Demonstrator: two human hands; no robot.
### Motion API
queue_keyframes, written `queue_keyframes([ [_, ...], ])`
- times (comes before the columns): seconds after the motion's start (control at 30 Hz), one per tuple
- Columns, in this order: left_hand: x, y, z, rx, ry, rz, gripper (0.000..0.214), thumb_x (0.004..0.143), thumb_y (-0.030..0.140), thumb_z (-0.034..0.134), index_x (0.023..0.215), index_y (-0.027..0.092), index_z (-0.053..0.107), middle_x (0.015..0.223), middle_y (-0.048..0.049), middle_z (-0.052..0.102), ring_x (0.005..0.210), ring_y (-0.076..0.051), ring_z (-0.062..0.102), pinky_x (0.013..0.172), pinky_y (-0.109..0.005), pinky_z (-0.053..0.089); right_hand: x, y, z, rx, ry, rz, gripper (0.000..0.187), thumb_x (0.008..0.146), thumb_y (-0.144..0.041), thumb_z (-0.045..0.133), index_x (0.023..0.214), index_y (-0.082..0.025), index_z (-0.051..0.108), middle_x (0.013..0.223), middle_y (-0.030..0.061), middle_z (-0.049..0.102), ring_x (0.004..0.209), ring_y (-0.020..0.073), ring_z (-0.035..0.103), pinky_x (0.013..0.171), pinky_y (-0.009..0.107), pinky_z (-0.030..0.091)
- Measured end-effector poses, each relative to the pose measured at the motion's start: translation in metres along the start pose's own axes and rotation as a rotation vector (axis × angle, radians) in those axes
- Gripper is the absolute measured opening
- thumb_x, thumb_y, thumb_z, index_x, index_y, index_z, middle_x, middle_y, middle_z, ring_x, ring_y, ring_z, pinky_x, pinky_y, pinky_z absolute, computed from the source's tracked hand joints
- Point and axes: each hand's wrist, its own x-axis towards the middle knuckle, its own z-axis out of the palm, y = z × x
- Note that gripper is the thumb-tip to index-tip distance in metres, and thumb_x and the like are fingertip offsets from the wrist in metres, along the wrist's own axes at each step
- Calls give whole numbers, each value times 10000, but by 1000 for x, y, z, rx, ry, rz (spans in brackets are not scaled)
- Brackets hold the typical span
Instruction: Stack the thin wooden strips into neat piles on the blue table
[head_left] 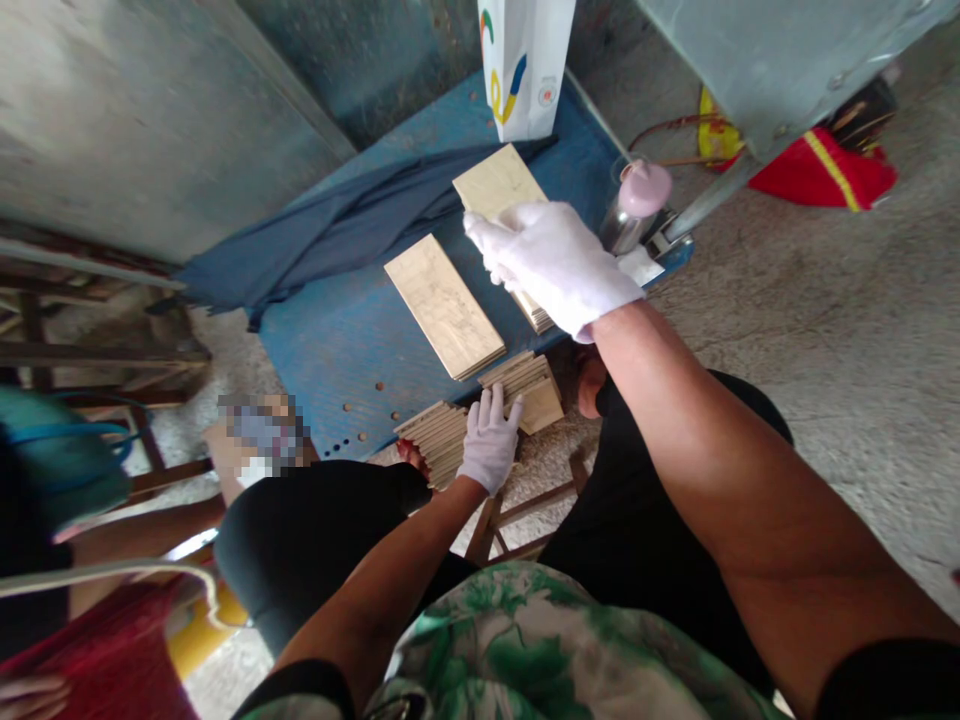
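Right arm slants forward and inward from the lower right corner, elbow slightly bent, reaching over the blue tabletop. Its gloved right hand partly covers one beige slab stack, fingers bunched; whether that grip has hold of anything, I cannot tell. Beside it lies another slab stack. Nearer the knees, tilted slabs sit under the gloved left hand, its grip loose, fingers fanned apart.

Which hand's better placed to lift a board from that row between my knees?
Probably the left hand: it's right at the row of boards, while the right hand is farther off, by another stack.
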Motion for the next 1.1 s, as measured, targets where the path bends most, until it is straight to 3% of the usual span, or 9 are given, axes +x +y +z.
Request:
queue_keyframes([
  [0.23, 11, 1, -7, 11, 33, -32, 656, 880, 265, 488, 1492, 219, 255, 1565, -178, 146, 1431, -343, 144, 1142, -500, 165, 1, 0, 3, -27, 5, 5, 448, 905, -560, 492, 683, -171, 523, 568, -7, 496, 584, 90, 461, 565, 213, 369],
  [0.57, 11, 2, -1, 46, -21, -28, 698, 887, 235, 459, 1516, 217, 157, 1576, -155, 120, 1438, -318, 128, 1148, -500, 138, 0, 1, 3, -12, -15, -4, 526, 872, -650, 468, 667, -170, 531, 582, -9, 509, 591, 95, 486, 569, 220, 361],
  [0.8, 5, 7, 0, -43, -13, -98, 794, 833, 257, 553, 1514, 224, 147, 1565, -197, 117, 1429, -367, 115, 1136, -517, 163, -2, 0, 3, -53, -5, -23, 500, 893, -594, 474, 651, -162, 541, 572, -8, 513, 541, 83, 450, 566, 239, 347],
  [1.1, -3, 7, 3, -75, 25, -92, 866, 774, 269, 632, 1507, 202, 177, 1558, -228, 101, 1420, -402, 115, 1138, -509, 169, -4, -1, 3, -94, -2, -31, 460, 899, -541, 482, 647, -165, 563, 587, -9, 518, 552, 96, 459, 555, 244, 339],
])
